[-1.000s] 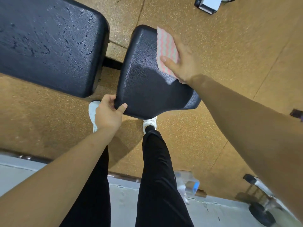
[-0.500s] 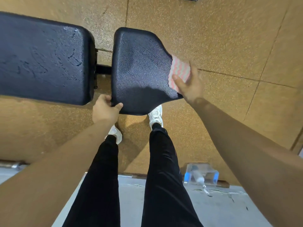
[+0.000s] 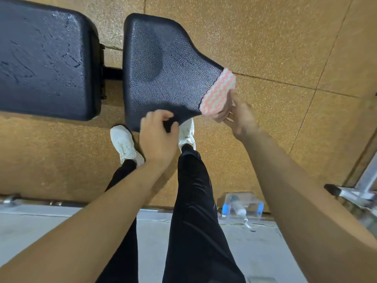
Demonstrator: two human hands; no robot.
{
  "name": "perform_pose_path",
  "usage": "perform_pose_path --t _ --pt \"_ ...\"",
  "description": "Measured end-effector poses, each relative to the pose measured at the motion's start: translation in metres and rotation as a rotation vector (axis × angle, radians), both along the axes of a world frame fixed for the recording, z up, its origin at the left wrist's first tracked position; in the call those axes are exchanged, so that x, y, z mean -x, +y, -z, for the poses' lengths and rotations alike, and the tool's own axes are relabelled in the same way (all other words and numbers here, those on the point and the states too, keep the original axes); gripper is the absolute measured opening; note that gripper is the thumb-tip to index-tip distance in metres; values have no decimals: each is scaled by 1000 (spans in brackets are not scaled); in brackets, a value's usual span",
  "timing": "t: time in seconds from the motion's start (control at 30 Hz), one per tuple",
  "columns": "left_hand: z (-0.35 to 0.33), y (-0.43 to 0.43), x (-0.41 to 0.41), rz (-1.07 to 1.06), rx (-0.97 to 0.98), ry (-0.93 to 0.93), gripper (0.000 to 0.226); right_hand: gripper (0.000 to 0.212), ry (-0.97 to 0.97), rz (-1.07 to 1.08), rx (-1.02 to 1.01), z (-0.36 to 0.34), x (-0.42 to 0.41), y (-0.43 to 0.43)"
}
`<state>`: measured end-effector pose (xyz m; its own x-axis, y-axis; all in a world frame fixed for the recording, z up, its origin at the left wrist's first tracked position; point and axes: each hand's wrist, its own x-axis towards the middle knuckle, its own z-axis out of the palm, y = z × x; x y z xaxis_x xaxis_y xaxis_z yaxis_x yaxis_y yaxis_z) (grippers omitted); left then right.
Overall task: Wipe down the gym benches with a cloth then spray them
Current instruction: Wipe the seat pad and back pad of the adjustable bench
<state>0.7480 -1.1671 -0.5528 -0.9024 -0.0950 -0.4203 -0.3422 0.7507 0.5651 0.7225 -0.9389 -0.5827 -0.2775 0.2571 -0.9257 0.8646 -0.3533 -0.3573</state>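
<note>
The black bench seat pad (image 3: 163, 68) lies in the middle of the view, with the larger black back pad (image 3: 47, 58) to its left, its surface streaked with wet marks. My right hand (image 3: 240, 117) holds a pink and white patterned cloth (image 3: 218, 92) against the seat pad's narrow right end. My left hand (image 3: 158, 135) grips the seat pad's near edge, fingers curled over the top and thumb beside them. A clear spray bottle (image 3: 239, 207) with blue parts lies on the floor behind my right leg.
My legs in black trousers and white shoes (image 3: 125, 144) stand on the tan speckled floor right by the seat pad. A pale ledge (image 3: 51, 227) runs along the bottom. A metal frame (image 3: 355, 193) stands at the right edge.
My right hand has drawn the cloth across the seat pad from its far side to the narrow right end. My left hand has slid right along the near edge.
</note>
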Motion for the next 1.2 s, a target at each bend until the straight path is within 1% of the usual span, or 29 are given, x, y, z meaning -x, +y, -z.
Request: perform_pose_path --t 0.03,0.1,0.13,0.2,0.23,0.3,0.37,0.4,0.5,0.57,0.63,0.67,0.77,0.87,0.9,0.93,0.97,1.0,1.03,1.07,1.1,1.13,1.17,1.2 --pt "0 14 4 125 -36 32 25 22 -18 -23 3 -2 4 8" --pt "7 38 14 392 -66 95 34 25 -34 -71 12 -2 10 18" --pt "11 51 20 535 -47 133 41 26 -30 -102 20 -1 13 23" --pt "25 67 29 798 67 171 52 21 -25 -167 14 -2 18 28" --pt "32 71 34 889 139 195 51 20 -27 -191 7 -4 21 30" --pt "44 70 39 969 242 303 40 24 -24 -219 10 -5 24 34" --pt "50 60 41 1002 299 426 26 30 -30 -246 11 -7 25 36" --pt "51 54 41 1008 306 446 24 32 -37 -256 2 -7 25 35" --pt "50 30 32 974 318 385 37 36 -40 -196 -44 -10 21 22" --pt "51 16 22 883 313 394 39 37 -38 -73 -90 -8 12 9" --pt "50 2 10 801 349 410 30 38 -43 56 -108 -6 4 -4" --pt "49 -5 5 746 360 418 27 42 -49 92 -110 -5 1 -10" --pt "42 -25 -8 531 380 414 16 54 -73 64 -146 -4 0 -22" --pt "34 -28 -14 288 394 252 12 60 -86 50 -195 -4 4 -31" --pt "33 -24 -16 185 392 176 11 60 -92 66 -212 -4 4 -33" --pt "30 -16 -18 25 365 95 15 59 -94 84 -219 -4 3 -34" --pt "22 -7 -18 -193 288 4 21 58 -93 90 -206 -5 2 -35" --pt "15 3 -17 -455 160 -112 26 59 -91 77 -182 -4 2 -35" --pt "9 13 -16 -705 7 -272 30 60 -89 58 -164 -3 2 -34" --pt "2 22 -14 -912 -125 -469 31 62 -95 52 -175 -2 3 -34" --pt "-2 30 -12 -1074 -251 -652 35 63 -110 62 -204 -2 4 -33" --pt "-4 37 -10 -1205 -389 -782 44 65 -119 64 -230 -2 5 -32" --pt "-4 44 -8 -1297 -560 -865 54 67 -118 46 -240 -2 5 -32" --pt "-3 50 -5 -1334 -722 -905 59 68 -116 17 -239 -3 6 -31"
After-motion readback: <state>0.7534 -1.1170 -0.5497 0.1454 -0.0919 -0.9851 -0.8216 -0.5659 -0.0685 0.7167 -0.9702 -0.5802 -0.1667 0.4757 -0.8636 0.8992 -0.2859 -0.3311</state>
